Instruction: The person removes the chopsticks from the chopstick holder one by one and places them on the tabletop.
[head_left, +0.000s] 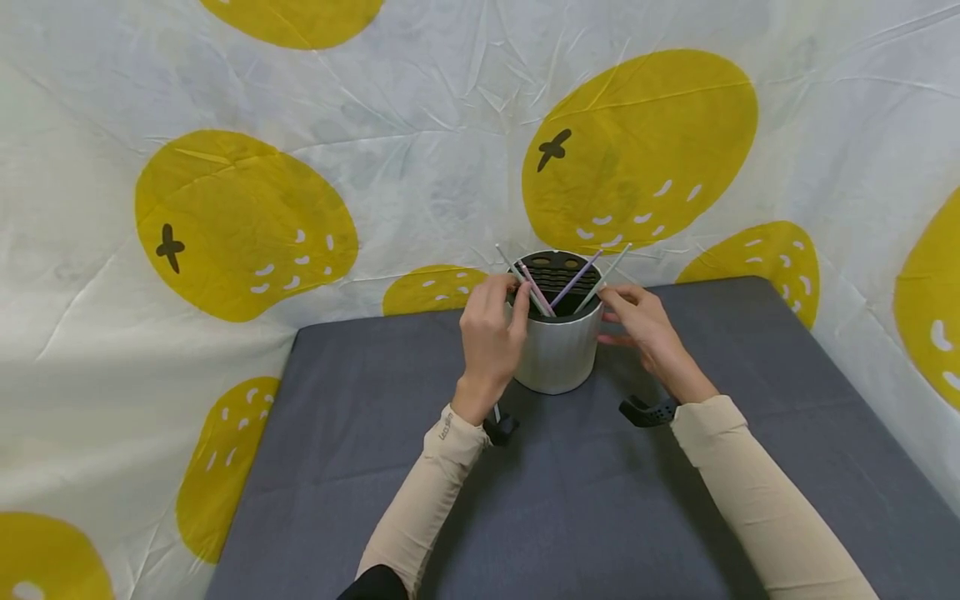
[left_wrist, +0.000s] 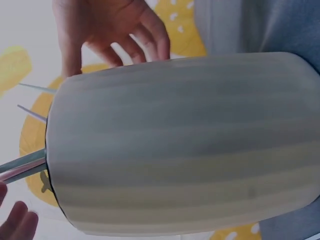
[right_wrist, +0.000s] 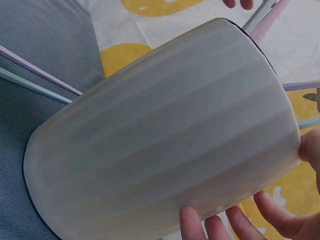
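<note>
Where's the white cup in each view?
Head: the white cup stands at centre on the grey table, between the left hand and right hand.
Left wrist: fills most of the frame.
Right wrist: fills the centre.
Shared landmark: the sticks poking from its rim.

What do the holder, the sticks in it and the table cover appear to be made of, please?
Holder: probably matte plastic, possibly glazed ceramic; smooth pale wall with faint ribs, and a black slotted insert that looks moulded.
Sticks: thin, straight, pastel pink and pale green; plastic or coated wood, unclear.
Table cover: grey woven fabric, matte, with visible weave in the right wrist view.
</note>
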